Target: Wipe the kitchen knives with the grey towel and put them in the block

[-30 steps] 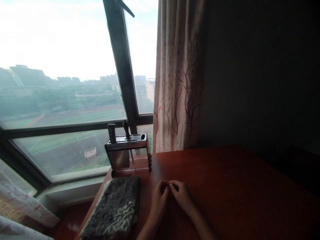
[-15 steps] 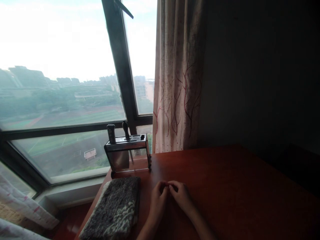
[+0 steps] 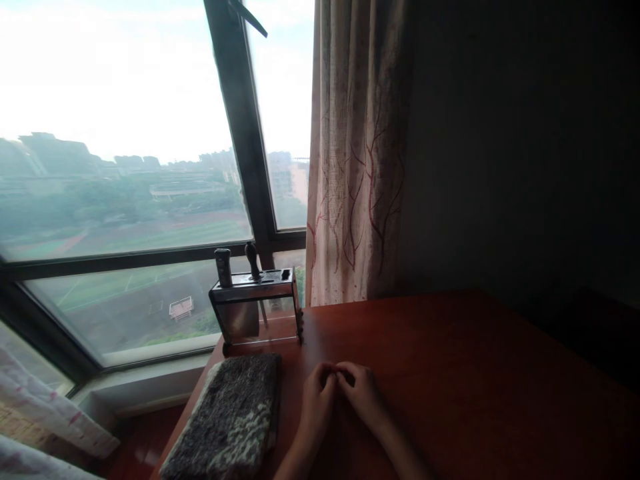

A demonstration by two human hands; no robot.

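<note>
My left hand (image 3: 319, 388) and my right hand (image 3: 359, 387) meet fingertip to fingertip over the reddish-brown table (image 3: 430, 360). Both have thumb and fingers curled together in a pinch. Whatever lies between the fingertips, if anything, is too small and dark to make out. Left of my left hand lies a folded grey cloth (image 3: 230, 407) with a shaggy pile and a whitish patch. Beyond the cloth stands a clear-sided knife block (image 3: 280, 313) with a metal top, apart from both hands. Two black handles stick up out of it, one a wide-bladed knife (image 3: 223, 268).
A large window (image 3: 125, 180) with dark frames fills the left side. A patterned curtain (image 3: 350, 167) hangs behind the table's far edge, and another pale curtain (image 3: 55, 413) is at lower left. The table's left edge runs beside the cloth. A dark wall (image 3: 500, 147) rises at right.
</note>
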